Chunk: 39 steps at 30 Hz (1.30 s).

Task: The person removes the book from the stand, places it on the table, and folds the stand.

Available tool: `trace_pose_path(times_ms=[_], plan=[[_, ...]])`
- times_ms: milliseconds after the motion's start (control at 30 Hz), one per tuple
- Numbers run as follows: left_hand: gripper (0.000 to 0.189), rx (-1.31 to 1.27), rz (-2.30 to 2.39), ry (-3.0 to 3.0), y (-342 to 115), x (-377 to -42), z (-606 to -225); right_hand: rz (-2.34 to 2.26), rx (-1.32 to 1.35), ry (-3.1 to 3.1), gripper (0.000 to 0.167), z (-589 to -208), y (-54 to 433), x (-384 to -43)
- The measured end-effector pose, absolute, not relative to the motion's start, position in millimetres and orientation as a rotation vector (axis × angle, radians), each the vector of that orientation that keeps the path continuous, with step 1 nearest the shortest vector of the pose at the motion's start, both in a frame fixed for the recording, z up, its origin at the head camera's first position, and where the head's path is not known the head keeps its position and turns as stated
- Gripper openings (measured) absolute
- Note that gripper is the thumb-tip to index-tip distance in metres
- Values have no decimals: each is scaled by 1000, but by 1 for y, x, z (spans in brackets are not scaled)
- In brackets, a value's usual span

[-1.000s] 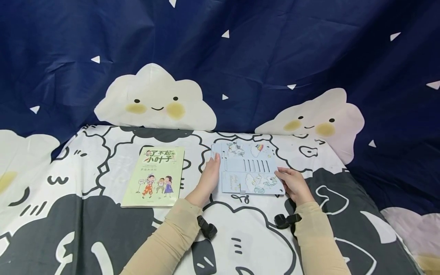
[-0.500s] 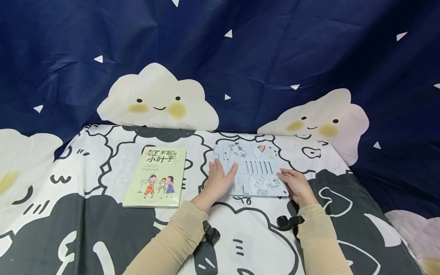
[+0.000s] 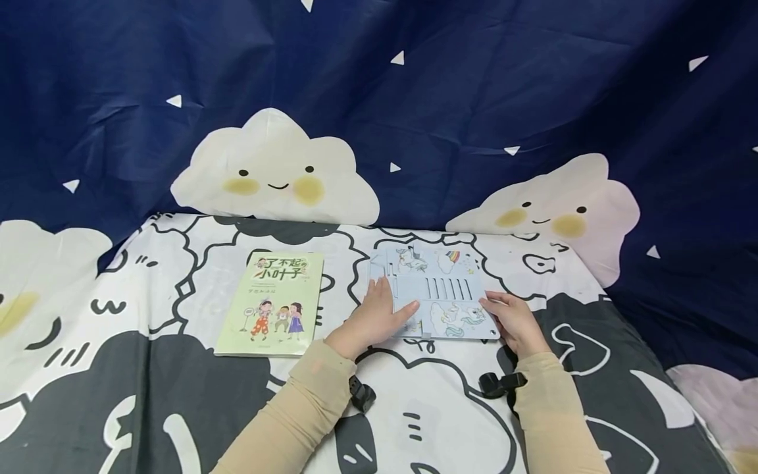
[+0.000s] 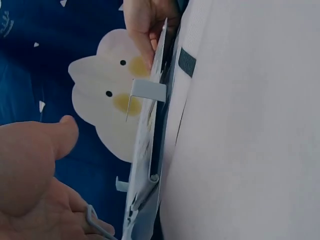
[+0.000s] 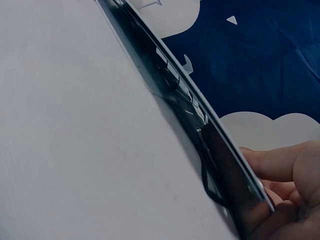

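A light-blue book stand (image 3: 443, 270) with unicorn prints and a row of slots lies on the patterned cloth. My right hand (image 3: 516, 321) pinches its lower right corner; in the right wrist view the thumb (image 5: 275, 162) is on the printed face and the fingers are behind the panel. My left hand (image 3: 379, 316) reaches over the stand's left end, thumb spread away from the fingers. In the left wrist view a thin light-blue bar (image 4: 97, 224) crosses those fingers. A page clip (image 4: 149, 90) juts from the stand's edge.
A green children's book (image 3: 269, 306) lies to the left of the stand. Sheep-patterned cloth (image 3: 438, 395) covers the surface beneath. Behind it hangs a dark blue curtain (image 3: 450, 99) with smiling clouds.
My left hand has shifted right, from beside the stand's left edge to over its left end, with the thumb now spread. The right hand keeps its hold on the corner.
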<state>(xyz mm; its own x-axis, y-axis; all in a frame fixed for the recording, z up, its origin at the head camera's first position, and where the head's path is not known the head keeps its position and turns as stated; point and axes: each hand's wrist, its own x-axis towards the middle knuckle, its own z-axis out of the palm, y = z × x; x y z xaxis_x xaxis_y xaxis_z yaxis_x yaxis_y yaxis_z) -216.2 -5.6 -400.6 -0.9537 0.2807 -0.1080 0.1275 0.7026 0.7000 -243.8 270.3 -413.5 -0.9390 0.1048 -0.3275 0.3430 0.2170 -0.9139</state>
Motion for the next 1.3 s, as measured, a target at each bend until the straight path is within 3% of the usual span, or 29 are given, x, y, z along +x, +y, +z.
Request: trace_pose_path(times_ms=[700, 1300], plan=[[90, 453, 798, 2721, -8, -212, -397, -1801, 420, 2299, 57, -414, 273, -239], [74, 535, 556, 2766, -13, -212, -395, -1811, 417, 2286, 56, -414, 271, -244]])
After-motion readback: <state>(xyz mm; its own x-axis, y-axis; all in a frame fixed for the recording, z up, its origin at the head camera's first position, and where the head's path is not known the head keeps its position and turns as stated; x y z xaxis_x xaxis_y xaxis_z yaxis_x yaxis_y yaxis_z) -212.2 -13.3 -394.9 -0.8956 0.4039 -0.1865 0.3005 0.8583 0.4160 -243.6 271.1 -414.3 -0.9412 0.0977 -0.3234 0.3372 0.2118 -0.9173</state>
